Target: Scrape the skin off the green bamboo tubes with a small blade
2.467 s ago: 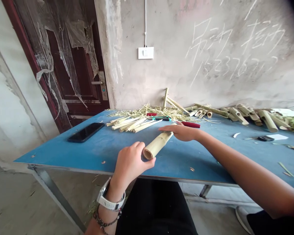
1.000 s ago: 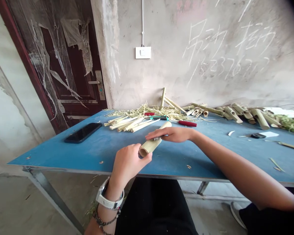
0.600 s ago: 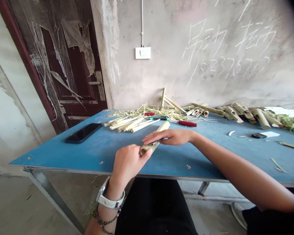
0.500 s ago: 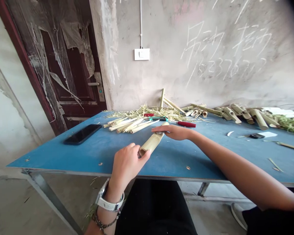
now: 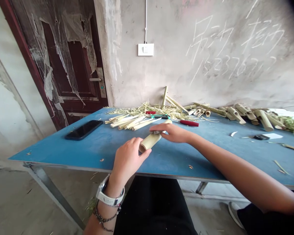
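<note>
A pale bamboo tube (image 5: 150, 141) lies slantwise over the table, its hollow end towards me. My left hand (image 5: 129, 155) is closed around that near end, with the thumb along the right side of the opening. My right hand (image 5: 172, 131) lies across the upper part of the tube, fingers bent over it. Under those fingers a small thin grey piece (image 5: 157, 132) is pressed against the bamboo; its material is too small to tell. The tube's far end (image 5: 168, 121) shows just beyond my right hand.
On the blue table (image 5: 88, 153) lie a black phone (image 5: 84, 129), split bamboo sticks (image 5: 132, 123), shavings (image 5: 147, 107), a red-handled tool (image 5: 189, 123) and a green-and-black tool (image 5: 159, 116). More bamboo tubes (image 5: 235, 114) and a black-and-white blade tool (image 5: 268, 136) are to the right.
The view has shifted slightly. My right hand's fingers are bent more over the tube, and the grey piece shows more. The near opening looks rounder; my left hand keeps its hold.
</note>
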Demonstrator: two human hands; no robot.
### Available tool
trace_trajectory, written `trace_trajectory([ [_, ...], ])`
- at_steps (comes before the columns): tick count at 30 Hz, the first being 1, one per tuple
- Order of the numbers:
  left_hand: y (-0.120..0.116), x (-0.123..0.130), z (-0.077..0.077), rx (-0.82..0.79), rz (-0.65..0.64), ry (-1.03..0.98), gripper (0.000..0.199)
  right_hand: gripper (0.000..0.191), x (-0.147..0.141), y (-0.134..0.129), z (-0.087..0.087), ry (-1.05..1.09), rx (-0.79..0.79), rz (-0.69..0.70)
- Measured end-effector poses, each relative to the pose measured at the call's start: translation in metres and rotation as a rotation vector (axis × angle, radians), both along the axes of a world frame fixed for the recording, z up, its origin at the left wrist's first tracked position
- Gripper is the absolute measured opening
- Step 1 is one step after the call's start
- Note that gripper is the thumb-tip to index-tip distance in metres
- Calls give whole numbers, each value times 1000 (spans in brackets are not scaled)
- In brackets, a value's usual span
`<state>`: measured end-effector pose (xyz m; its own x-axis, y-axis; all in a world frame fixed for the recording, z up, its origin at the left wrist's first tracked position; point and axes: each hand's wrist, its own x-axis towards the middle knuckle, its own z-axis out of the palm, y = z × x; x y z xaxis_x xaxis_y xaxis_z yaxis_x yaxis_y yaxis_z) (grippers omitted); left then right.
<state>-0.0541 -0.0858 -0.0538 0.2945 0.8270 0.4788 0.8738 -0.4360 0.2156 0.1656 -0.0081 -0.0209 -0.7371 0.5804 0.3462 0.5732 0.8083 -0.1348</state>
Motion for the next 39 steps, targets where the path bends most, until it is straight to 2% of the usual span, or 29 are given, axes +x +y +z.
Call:
trace_trajectory([
  [2,-1,1,1,1,31,27,30,55,13,13,-5,-11,61,-203],
  [3,-2,2,1,0,46,49,32,54,17,16,-6,-11,84,-258],
  [4,-3,2,1,-4,58,72,35,54,16,16,-7,-10,92,-252],
  [5,-4,2,1,-10,68,86,37,54,12,12,-6,-5,82,-191],
  [9,-6,1,0,-27,73,49,44,55,-12,-13,2,-2,-48,236],
  [11,-6,1,0,-19,79,27,41,54,-10,-11,4,-24,-72,288],
  [13,-7,1,1,-3,88,12,32,54,6,4,1,-46,-41,146],
  [15,-6,1,2,1,82,10,28,58,23,18,-3,-50,4,-83],
  [16,-6,1,2,-2,79,16,27,59,28,21,-4,-47,18,-154],
  [17,-6,1,2,-4,80,25,27,61,29,20,-3,-46,18,-167],
  [18,-5,1,2,-4,82,31,27,61,26,15,-1,-48,2,-118],
  [22,-4,1,1,31,83,29,27,59,-3,-15,13,-100,-184,316],
  [23,-4,1,1,35,85,32,27,57,-5,-18,15,-109,-215,359],
  [24,-4,1,1,35,91,35,27,55,-5,-16,15,-111,-219,342],
  [25,-4,1,1,32,101,39,27,54,-1,-12,13,-103,-193,262],
  [28,-5,1,3,12,113,48,27,54,14,3,5,-76,-44,-90],
  [29,-5,1,3,3,109,50,27,55,16,3,4,-75,-18,-132],
  [30,-5,1,3,-3,104,51,27,55,14,1,4,-78,-16,-105],
  [34,-5,1,1,36,118,42,25,52,-9,-25,15,-102,-164,316],
  [35,-5,1,0,49,123,41,25,51,-12,-27,16,-110,-192,368],
  [36,-5,1,0,55,129,41,24,49,-12,-26,16,-113,-201,364],
  [37,-5,1,0,55,133,40,24,49,-9,-23,15,-109,-183,299],
  [39,-5,1,-1,45,135,36,24,51,1,-11,9,-85,-100,67],
])
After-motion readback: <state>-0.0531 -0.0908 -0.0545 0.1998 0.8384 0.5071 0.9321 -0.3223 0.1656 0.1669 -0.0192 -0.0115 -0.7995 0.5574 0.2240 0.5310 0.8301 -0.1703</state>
